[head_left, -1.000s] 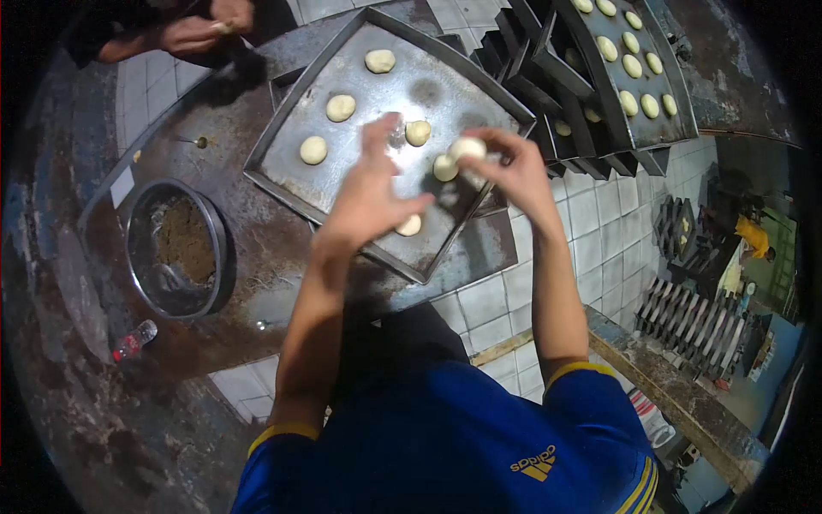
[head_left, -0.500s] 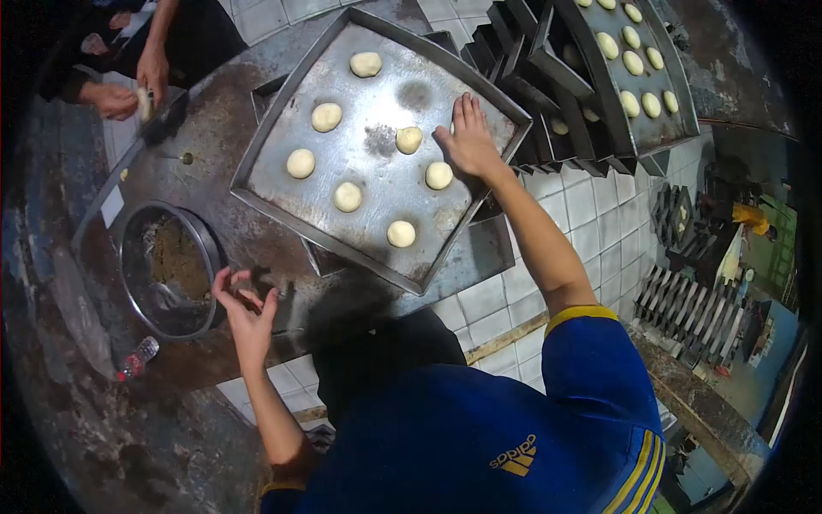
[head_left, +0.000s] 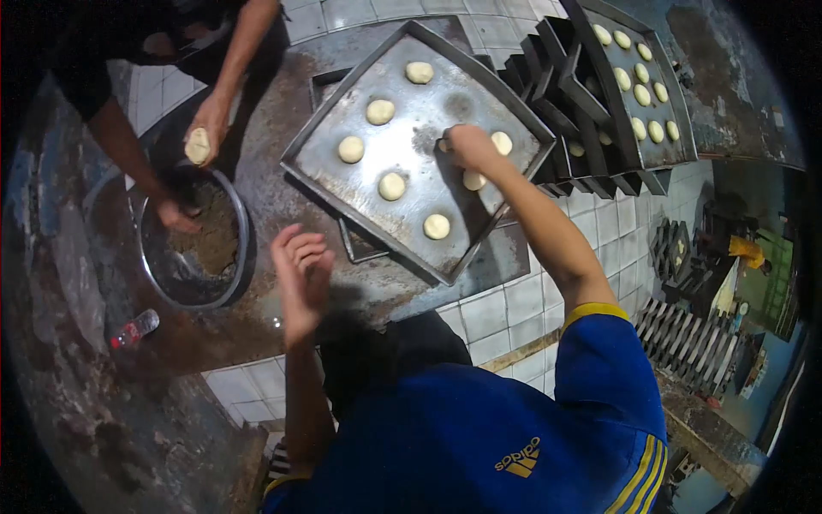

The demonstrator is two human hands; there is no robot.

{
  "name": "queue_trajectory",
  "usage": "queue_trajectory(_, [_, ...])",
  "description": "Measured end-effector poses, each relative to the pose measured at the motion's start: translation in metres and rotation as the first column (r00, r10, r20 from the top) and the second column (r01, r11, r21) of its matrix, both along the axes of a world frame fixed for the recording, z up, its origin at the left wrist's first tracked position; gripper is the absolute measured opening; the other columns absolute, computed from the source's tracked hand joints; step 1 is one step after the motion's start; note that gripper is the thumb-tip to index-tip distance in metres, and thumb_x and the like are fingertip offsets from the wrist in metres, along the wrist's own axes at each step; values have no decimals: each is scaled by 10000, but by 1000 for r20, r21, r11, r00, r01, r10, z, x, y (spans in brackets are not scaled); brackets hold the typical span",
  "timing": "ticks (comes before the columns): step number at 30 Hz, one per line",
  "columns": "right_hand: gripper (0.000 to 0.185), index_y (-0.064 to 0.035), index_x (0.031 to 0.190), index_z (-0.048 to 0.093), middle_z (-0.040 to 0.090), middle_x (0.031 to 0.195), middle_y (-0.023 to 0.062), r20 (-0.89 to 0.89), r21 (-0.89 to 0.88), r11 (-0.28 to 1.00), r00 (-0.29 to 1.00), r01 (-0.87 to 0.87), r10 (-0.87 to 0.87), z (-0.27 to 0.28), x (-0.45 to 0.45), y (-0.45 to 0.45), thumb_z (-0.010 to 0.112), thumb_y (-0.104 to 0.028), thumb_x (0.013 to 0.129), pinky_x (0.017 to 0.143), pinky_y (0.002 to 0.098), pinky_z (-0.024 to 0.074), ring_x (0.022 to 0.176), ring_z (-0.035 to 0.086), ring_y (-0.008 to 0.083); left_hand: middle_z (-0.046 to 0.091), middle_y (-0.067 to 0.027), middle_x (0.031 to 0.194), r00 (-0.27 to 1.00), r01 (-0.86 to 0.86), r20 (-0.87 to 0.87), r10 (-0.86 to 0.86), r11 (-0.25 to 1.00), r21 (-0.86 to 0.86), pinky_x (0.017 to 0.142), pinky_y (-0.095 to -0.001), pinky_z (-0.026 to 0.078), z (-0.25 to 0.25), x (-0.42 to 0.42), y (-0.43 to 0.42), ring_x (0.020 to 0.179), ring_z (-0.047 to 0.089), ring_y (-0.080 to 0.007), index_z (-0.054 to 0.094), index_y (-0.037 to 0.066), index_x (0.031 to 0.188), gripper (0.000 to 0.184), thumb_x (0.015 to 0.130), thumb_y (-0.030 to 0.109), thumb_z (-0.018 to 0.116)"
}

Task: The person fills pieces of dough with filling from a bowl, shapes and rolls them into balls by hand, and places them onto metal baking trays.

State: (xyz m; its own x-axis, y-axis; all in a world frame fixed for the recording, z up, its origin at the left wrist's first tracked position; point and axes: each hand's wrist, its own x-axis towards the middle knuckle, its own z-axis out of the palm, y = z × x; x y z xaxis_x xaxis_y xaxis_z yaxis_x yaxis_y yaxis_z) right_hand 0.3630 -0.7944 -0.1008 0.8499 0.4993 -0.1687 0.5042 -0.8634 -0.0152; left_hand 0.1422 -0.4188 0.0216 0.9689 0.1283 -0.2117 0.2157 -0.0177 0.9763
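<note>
My right hand (head_left: pixel 473 148) is over the metal baking tray (head_left: pixel 368 224), its fingers curled down around a dough ball (head_left: pixel 443 146) that they mostly hide. Round pale dough balls sit spaced out on the tray, one (head_left: pixel 501 144) just right of my hand and another (head_left: pixel 473 180) partly covered by my wrist. My left hand (head_left: pixel 302 276) hangs in the air left of the tray's near corner, fingers loosely bent and apart, holding nothing.
A metal bowl (head_left: pixel 244 248) of brown filling (head_left: pixel 214 236) stands at left. A co-worker's hand (head_left: pixel 178 216) is in it; the other holds dough (head_left: pixel 198 146). A plastic bottle (head_left: pixel 135 329) lies near. Stacked trays (head_left: pixel 591 94) with dough balls rise at right.
My right hand has gone from lying flat at the tray's right side to curling over a ball nearer the middle. My left hand has moved right. The co-worker has reached into the bowl.
</note>
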Motion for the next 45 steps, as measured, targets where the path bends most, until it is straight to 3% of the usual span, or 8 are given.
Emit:
queue_trajectory(3, [322, 48, 1154, 762, 802, 969, 128, -707, 422, 754, 704, 503, -74, 71, -11, 41, 807, -134, 892, 799, 307, 581, 851, 740, 172, 591, -186, 1427, 999, -27, -45, 18, 974, -226, 1107, -373, 462, 1, 12, -12, 1287, 597, -255, 400, 20, 1547, 552, 1065, 183, 615])
queue_trajectory(15, [205, 18, 973, 701, 666, 889, 18, -557, 824, -13, 815, 566, 160, 222, -177, 377, 792, -163, 938, 815, 282, 496, 876, 605, 91, 557, -62, 647, 830, -502, 143, 539, 834, -228, 594, -380, 417, 54, 30, 102, 635, 501, -140, 591, -24, 794, 624, 1146, 473, 459])
queue_trajectory(22, [182, 45, 947, 769, 760, 845, 28, -576, 816, -29, 817, 577, 36, 236, -188, 504, 757, -130, 996, 656, 226, 507, 735, 638, 54, 615, -4, 862, 770, -482, -10, 638, 571, -665, 620, -281, 467, 59, -17, 215, 734, 570, -97, 606, 79, 946, 497, 1141, 490, 406])
queue_trajectory(26, [269, 7, 1085, 784, 767, 1012, 64, -711, 702, 398, 538, 591, 453, 263, -185, 529, 747, -249, 1013, 744, 255, 536, 846, 680, 101, 699, -101, 1141, 842, -412, 130, 524, 780, -472, 771, -346, 604, 26, -55, 280, 943, 718, -208, 611, 66, 1186, 381, 1065, 423, 556])
queue_trajectory(28, [331, -26, 1201, 764, 754, 1036, 173, -677, 682, 689, 570, 248, 465, 272, -185, 550, 730, -298, 1016, 878, 368, 551, 988, 710, 231, 735, -120, 1175, 921, -202, 358, 155, 975, 95, 829, -366, 604, -1, -87, 295, 1000, 742, -232, 666, 38, 1199, 366, 930, 255, 784])
queue_trajectory(32, [589, -25, 1210, 765, 720, 1086, 288, -699, 353, 936, 665, 2, 262, 239, -174, 613, 541, -551, 1069, 980, 478, 540, 1068, 692, 439, 781, -131, 1066, 941, -277, 151, 302, 947, -163, 866, -379, 590, 1, -123, 312, 1008, 756, -230, 723, 14, 1137, 460, 735, 123, 918])
queue_trajectory(36, [483, -15, 987, 754, 751, 1067, 233, -318, 195, 827, 764, -527, 562, 94, -131, 655, 689, -493, 974, 893, 507, 602, 1032, 738, 424, 750, -194, 1121, 961, -269, 89, 262, 811, 519, 924, -470, 577, -34, -163, 351, 1052, 729, -361, 694, 17, 1208, 583, 694, 169, 924])
queue_trajectory(45, [185, -89, 942, 767, 777, 999, 135, -293, -70, 452, 451, -889, 843, -36, -105, 712, 653, -232, 972, 768, 459, 646, 922, 787, 310, 732, -200, 1123, 884, -340, -104, 456, 779, 527, 1002, -527, 474, -42, -217, 407, 1060, 648, -436, 706, 28, 1143, 429, 732, 94, 811])
